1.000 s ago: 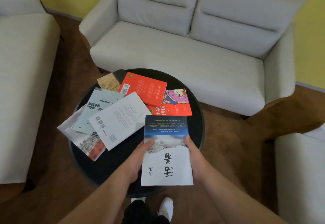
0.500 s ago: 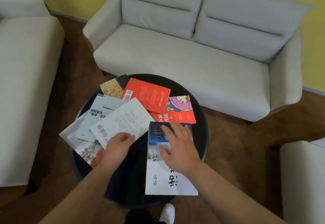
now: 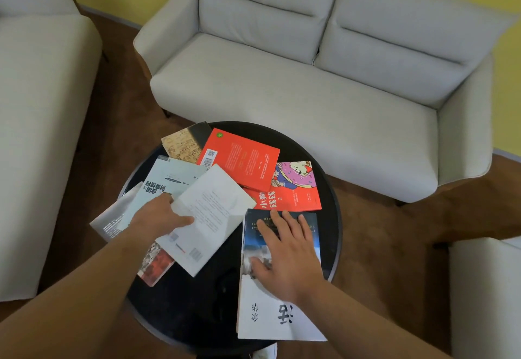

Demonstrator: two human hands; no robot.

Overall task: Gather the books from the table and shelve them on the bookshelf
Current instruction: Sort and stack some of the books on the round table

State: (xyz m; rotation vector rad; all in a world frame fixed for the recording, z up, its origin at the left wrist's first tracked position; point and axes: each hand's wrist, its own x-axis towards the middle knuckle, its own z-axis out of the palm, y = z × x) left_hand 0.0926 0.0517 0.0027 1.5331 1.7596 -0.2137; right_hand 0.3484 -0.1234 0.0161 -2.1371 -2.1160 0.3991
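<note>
Several books lie spread on a round black table (image 3: 332, 195). My left hand (image 3: 158, 216) grips the left edge of a white book (image 3: 214, 212), thumb on its cover. My right hand (image 3: 284, 251) rests flat, fingers spread, on a blue-and-white book (image 3: 270, 316) at the table's near right edge. Behind them lie a red book (image 3: 242, 158), a cartoon-cover red book (image 3: 298, 189), a pale blue book (image 3: 169, 178), a tan-and-black book (image 3: 183, 141), and a grey-and-red book (image 3: 152, 265) under the white one. No bookshelf is in view.
A light grey two-seat sofa (image 3: 310, 76) stands behind the table. Another grey seat (image 3: 36, 104) is at the left and a third (image 3: 485, 288) at the right. Brown floor surrounds the table; a yellow wall is behind.
My left hand has left the blue-and-white book, moved left and taken hold of the white book's edge. My right hand shifted from that book's side to lie flat on its cover.
</note>
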